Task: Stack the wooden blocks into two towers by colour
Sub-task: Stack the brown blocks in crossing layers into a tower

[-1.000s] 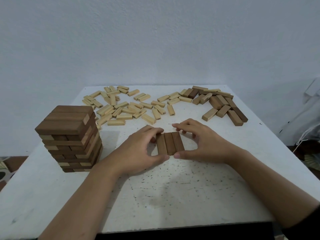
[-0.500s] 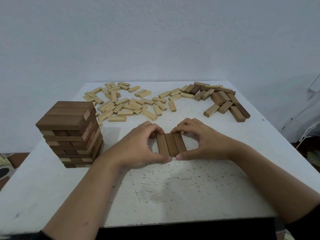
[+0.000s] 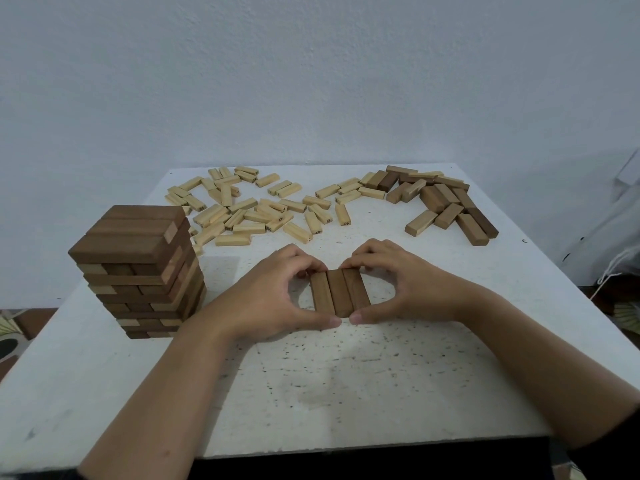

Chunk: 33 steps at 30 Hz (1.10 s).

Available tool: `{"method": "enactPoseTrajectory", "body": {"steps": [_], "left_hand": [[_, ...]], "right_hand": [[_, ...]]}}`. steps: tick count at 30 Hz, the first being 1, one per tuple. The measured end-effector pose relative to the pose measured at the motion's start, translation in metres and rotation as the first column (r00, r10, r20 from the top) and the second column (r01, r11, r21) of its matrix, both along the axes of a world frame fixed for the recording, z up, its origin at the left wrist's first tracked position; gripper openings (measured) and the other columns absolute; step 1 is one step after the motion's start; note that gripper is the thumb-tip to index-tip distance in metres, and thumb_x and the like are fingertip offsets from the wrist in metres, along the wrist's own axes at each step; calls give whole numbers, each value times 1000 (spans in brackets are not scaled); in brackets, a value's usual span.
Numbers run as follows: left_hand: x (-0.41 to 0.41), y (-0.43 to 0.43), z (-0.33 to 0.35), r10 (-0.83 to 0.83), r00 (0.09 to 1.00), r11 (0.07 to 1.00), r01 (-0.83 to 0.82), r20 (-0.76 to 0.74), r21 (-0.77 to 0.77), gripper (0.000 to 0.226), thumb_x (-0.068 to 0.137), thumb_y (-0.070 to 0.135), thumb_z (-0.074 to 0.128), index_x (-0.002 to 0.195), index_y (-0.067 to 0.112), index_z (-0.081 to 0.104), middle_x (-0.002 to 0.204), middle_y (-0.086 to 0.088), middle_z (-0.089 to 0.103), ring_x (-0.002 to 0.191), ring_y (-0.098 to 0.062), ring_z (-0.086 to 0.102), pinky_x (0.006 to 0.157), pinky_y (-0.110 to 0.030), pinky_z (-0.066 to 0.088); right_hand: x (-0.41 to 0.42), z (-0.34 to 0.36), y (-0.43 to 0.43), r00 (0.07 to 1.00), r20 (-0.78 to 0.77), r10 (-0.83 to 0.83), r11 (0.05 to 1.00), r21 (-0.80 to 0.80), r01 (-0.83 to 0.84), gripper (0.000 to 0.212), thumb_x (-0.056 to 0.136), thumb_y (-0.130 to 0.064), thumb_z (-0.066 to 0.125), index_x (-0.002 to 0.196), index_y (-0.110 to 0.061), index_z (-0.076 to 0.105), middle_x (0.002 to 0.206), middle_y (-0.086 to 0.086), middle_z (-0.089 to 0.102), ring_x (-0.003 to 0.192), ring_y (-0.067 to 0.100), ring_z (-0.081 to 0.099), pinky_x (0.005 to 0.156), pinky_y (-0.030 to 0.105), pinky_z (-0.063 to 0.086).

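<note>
Three dark brown blocks (image 3: 340,292) lie side by side on the white table (image 3: 346,393), pressed into one flat row. My left hand (image 3: 266,299) and my right hand (image 3: 405,285) both pinch this row, fingertips on its far ends and thumbs on its near ends. A tower of dark blocks (image 3: 138,268) stands several layers high to the left. Loose light blocks (image 3: 256,209) are scattered at the back. A heap of loose dark blocks (image 3: 446,202) lies at the back right.
The table's front edge (image 3: 346,448) runs close below my forearms. A wall (image 3: 311,81) rises right behind the table. White cloth and a cord (image 3: 609,271) hang off the right side.
My hands stay on the three-block row, squeezing it slightly tighter. The view has tilted a little upward.
</note>
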<state>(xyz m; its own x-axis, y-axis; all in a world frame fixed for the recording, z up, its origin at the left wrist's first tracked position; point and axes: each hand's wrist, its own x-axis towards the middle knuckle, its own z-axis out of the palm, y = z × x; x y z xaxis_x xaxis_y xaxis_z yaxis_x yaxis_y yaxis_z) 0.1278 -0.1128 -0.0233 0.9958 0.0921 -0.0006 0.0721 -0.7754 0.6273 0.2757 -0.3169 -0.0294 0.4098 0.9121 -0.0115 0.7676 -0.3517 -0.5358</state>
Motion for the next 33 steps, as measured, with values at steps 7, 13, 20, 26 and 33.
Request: {"method": "enactPoseTrajectory", "body": {"steps": [7, 13, 20, 26, 33], "left_hand": [[2, -1, 1, -21, 1000, 1000, 22, -12, 23, 72, 71, 61, 83, 133, 38, 55, 121, 25, 46, 115, 8, 44, 88, -13, 38], [1, -2, 0, -23, 1000, 1000, 23, -10, 2, 68, 73, 56, 85, 132, 38, 56, 119, 27, 45, 116, 9, 44, 89, -13, 38], [1, 1, 0, -12, 1000, 1000, 12, 2, -11, 72, 67, 59, 87, 130, 38, 60, 119, 26, 50, 114, 9, 48, 94, -20, 43], [0, 1, 0, 5, 1000, 1000, -6, 18, 20, 80, 64, 62, 87, 134, 37, 57, 120, 26, 49, 113, 12, 45, 87, -12, 40], [0, 0, 1, 16, 1000, 999, -16, 20, 30, 74, 61, 66, 86, 125, 38, 62, 115, 26, 50, 110, 8, 47, 88, -20, 43]], "right_hand": [[-1, 0, 0, 999, 45, 17, 1000, -5, -17, 67, 76, -61, 79, 134, -43, 50, 124, -26, 43, 120, -4, 34, 95, 17, 34], [-3, -1, 2, 997, 82, 14, 1000, -4, -13, 71, 74, -65, 78, 136, -41, 51, 125, -24, 43, 118, 0, 36, 95, 16, 33], [-4, -1, 1, 998, 68, -4, 1000, 18, 3, 71, 72, -64, 80, 133, -40, 55, 121, -25, 46, 117, -2, 39, 95, 19, 38], [-3, -2, 0, 999, 40, -23, 999, 31, 22, 76, 67, -67, 81, 133, -42, 55, 120, -28, 46, 116, -5, 41, 93, 18, 37], [-3, -2, 2, 999, 31, -17, 999, 37, 16, 68, 69, -64, 82, 129, -44, 56, 121, -28, 46, 118, -5, 39, 91, 16, 36]]}}
